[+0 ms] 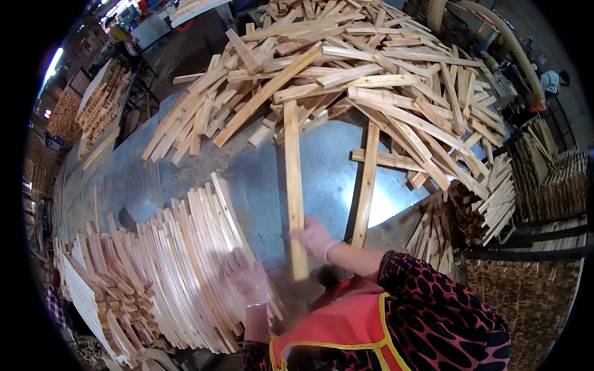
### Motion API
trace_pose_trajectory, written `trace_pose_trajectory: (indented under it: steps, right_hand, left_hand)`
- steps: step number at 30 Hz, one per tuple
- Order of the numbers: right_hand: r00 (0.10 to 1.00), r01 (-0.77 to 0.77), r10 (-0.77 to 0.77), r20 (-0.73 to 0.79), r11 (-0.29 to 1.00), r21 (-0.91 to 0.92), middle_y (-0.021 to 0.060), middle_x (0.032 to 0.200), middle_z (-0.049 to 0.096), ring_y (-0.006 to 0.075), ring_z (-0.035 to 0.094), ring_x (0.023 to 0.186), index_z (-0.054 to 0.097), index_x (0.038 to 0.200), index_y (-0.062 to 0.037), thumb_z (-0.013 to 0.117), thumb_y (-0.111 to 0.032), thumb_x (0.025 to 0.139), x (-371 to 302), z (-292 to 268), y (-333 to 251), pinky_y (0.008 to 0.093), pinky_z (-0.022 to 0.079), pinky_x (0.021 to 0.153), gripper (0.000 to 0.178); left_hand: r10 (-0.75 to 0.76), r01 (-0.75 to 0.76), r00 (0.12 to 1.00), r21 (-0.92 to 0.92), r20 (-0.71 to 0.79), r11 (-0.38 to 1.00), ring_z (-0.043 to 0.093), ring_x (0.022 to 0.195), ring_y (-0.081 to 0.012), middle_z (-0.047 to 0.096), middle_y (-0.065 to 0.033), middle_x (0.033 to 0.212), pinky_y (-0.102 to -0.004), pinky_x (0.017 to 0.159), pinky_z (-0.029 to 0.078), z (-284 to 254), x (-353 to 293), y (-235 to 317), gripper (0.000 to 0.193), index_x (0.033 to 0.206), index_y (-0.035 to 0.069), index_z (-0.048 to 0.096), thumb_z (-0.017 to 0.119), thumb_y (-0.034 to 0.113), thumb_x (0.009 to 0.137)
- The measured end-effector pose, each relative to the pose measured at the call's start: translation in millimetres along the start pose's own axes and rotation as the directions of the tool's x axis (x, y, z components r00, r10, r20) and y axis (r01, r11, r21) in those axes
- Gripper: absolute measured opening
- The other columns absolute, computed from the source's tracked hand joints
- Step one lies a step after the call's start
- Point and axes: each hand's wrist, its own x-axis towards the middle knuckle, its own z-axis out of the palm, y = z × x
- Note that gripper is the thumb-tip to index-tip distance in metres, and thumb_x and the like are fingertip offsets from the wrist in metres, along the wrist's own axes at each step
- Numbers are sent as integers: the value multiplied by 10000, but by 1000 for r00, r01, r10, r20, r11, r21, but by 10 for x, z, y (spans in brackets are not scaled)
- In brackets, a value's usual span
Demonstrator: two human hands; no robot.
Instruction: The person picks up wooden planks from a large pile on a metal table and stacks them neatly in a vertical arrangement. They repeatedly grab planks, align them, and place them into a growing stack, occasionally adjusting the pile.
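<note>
My right hand [316, 240] is closed round the near part of a long wooden strip [292, 179], which points away from me with its far end at the edge of a big heap. My left hand [246, 279], in a thin pale glove, has its fingers apart and holds nothing. It is at the right side of a row of wooden strips [192, 260] standing close together; whether it presses on them I cannot tell. Another strip [367, 179] lies to the right of the held one, reaching over the table edge towards me.
A large jumbled heap of wooden strips [371, 68] covers the far part of the metal table [247, 185]. Stacked wood [526, 303] stands at the right, more stacks [102, 108] at the far left. One person [550, 81] is at the far right, another [119, 34] at the far left.
</note>
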Motion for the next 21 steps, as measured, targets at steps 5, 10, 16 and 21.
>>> trace_pose_trajectory:
  steps: [5,10,16,21]
  right_hand:
    - [936,202,-1,352,821,-534,258,1136,732,387,702,1074,636,1265,18,705,-244,911,-628,434,610,450,542,973,446]
    - [894,420,-173,413,645,-639,264,1236,680,418,665,1134,641,1310,-86,647,-240,911,-695,-30,-436,458,528,1022,428]
    - [741,171,-280,-611,958,-230,162,1158,695,294,691,1045,564,1347,18,780,-122,892,550,-2171,-109,411,569,906,523]
    - [993,85,-91,-73,993,-82,113,979,687,229,675,897,621,1209,-65,743,-191,932,1,-1155,281,402,587,809,328]
  left_hand:
    - [194,-176,945,-92,264,980,440,1406,-366,515,-172,1496,-540,1181,336,-537,174,635,648,1396,-4,606,654,395,888]
    - [156,-158,988,136,21,978,403,1428,-365,487,-147,1535,-537,1222,269,148,67,63,742,1480,-8,517,632,428,891]
    - [31,-18,999,297,-37,955,426,1383,-382,494,-171,1489,-544,1224,259,125,101,235,822,1526,10,457,650,450,859]
    - [236,-234,970,-45,63,971,398,1443,-380,523,-182,1466,-531,1200,319,-729,226,614,696,1474,42,511,697,369,889]
